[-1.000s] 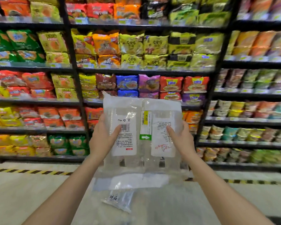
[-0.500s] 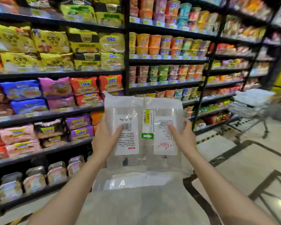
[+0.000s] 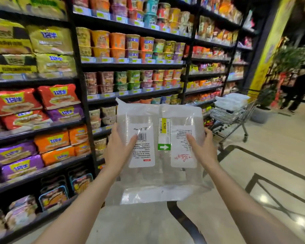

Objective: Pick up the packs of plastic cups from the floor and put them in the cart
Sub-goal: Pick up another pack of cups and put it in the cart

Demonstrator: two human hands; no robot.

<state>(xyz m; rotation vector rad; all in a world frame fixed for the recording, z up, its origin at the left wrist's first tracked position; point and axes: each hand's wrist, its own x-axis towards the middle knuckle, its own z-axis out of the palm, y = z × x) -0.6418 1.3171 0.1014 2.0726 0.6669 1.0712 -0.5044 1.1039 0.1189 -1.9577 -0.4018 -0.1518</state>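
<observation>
The pack of plastic cups (image 3: 159, 152) is held upright at chest height, well short of the cart (image 3: 231, 111), its limp wrapper needing support on both sides. The left hand (image 3: 119, 150) and right hand (image 3: 203, 149) each clamp one edge, thumbs across the labels. The cart, already carrying white packs (image 3: 231, 101), stands ahead beside the noodle shelves (image 3: 130, 66).

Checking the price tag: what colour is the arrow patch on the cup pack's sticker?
Green with a white arrow, on the cup pack; head view.

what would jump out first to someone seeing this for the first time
A clear pack of plastic cups fills the centre, held up by the left hand and right hand. Shelves of bright noodle packets line the left; a cart already loaded with white packs stands ahead on the right.
</observation>
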